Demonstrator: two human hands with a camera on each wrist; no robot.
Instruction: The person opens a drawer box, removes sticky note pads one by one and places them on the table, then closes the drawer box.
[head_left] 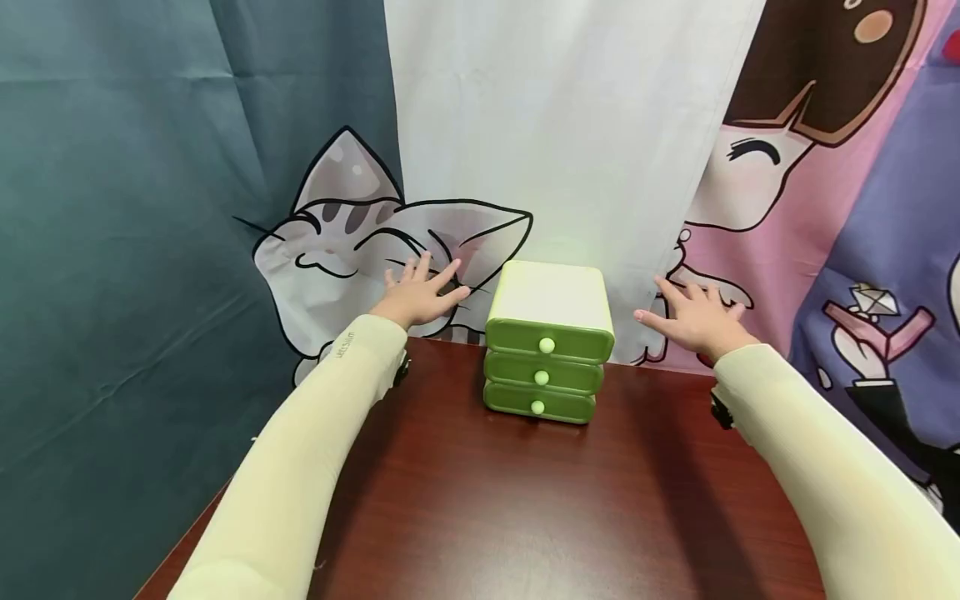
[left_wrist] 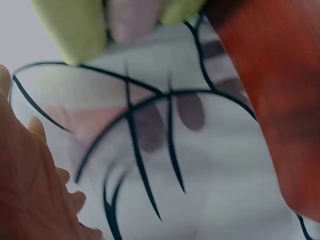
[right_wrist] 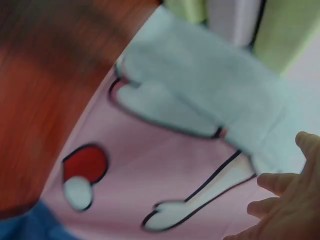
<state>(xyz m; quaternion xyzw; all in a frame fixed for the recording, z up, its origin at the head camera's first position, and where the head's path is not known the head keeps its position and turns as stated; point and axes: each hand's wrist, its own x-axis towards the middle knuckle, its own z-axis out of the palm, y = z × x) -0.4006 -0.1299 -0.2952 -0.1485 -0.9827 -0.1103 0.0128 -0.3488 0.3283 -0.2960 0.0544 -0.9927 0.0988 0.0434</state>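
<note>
A small green chest of three drawers (head_left: 547,375) with a pale top and round light knobs stands at the far edge of the table, its drawers closed. To its left my left hand (head_left: 420,296) is held up with fingers spread, apart from the chest. On the other side my right hand (head_left: 697,317) is raised the same way, also holding nothing. In the left wrist view part of the left hand (left_wrist: 35,185) shows at the left edge. The right wrist view shows the right hand (right_wrist: 290,200) at the lower right, with fingers extended.
The dark red-brown wooden table (head_left: 525,508) reaches back to a hanging cloth. That backdrop has a white panel (head_left: 570,125), a printed cat (head_left: 330,242) and a teal part (head_left: 112,250) at left. A cartoon figure on pink and purple fabric (head_left: 832,225) is at right.
</note>
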